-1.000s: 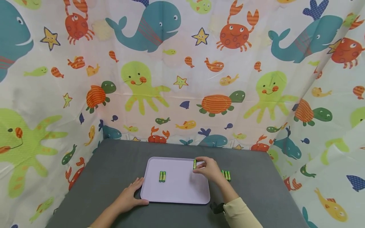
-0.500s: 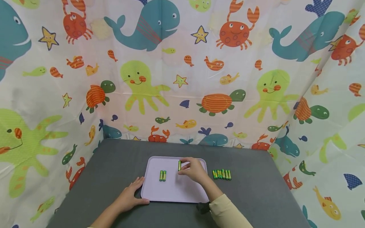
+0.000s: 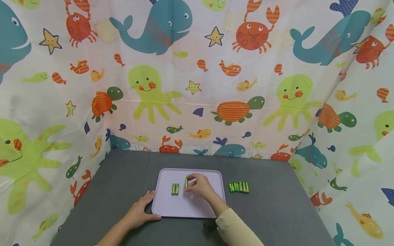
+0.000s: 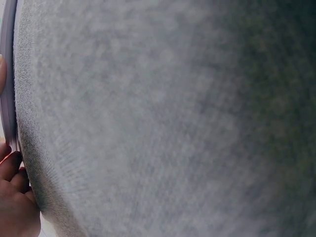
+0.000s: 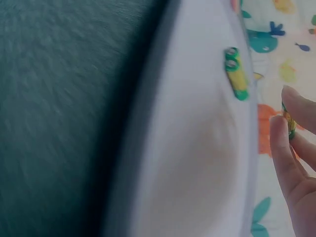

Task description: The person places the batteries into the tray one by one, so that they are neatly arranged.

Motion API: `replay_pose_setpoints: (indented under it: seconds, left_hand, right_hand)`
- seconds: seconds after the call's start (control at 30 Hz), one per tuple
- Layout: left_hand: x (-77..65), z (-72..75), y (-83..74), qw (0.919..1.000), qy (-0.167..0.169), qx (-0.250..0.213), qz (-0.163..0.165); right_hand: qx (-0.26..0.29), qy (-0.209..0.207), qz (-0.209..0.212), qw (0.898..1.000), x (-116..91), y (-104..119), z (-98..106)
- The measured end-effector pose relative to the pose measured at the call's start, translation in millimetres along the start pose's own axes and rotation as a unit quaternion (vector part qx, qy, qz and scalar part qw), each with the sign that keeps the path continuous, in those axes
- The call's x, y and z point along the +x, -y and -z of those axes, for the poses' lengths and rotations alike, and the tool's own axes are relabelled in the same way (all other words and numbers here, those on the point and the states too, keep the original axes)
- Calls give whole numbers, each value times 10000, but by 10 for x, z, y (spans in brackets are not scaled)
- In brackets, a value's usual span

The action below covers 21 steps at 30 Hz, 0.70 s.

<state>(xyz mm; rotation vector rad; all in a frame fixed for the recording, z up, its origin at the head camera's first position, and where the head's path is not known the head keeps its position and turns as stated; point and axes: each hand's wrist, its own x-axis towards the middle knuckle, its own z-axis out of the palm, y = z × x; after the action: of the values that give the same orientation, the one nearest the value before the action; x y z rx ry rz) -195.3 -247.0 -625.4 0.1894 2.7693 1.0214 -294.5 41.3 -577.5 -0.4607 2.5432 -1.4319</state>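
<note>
Touching the tray [image 3: 172, 207], left fingers [image 3: 148, 197] lie spread while right fingers [image 3: 193, 176] pinch a battery [image 3: 186, 182] over it.

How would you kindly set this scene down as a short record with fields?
Tray: pale lilac, on the dark grey table
Left hand: touches the tray at its near left corner
Right hand: pinches one battery over the tray
Pair of batteries: green and yellow, lying side by side on the tray, left of the held one
Row of batteries: on the table, right of the tray
Curtain: printed with sea animals
</note>
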Motion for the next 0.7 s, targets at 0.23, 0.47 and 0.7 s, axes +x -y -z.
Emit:
replay_pose_setpoints:
  seconds: [0.23,0.47,0.7]
  left_hand:
    - [5,-13,16,9999,-39,-13,-109]
    - [-14,-48,28,10000,-28,8,-11]
    - [-36,-75,56,9999,-104,-1,-49]
  right_hand:
    - [-143,80,-32,9999,48,-64,-242]
    - [-392,9,-110,9992,51,-110,-382]
    - [-565,-15,-24,9984,39,-140,-437]
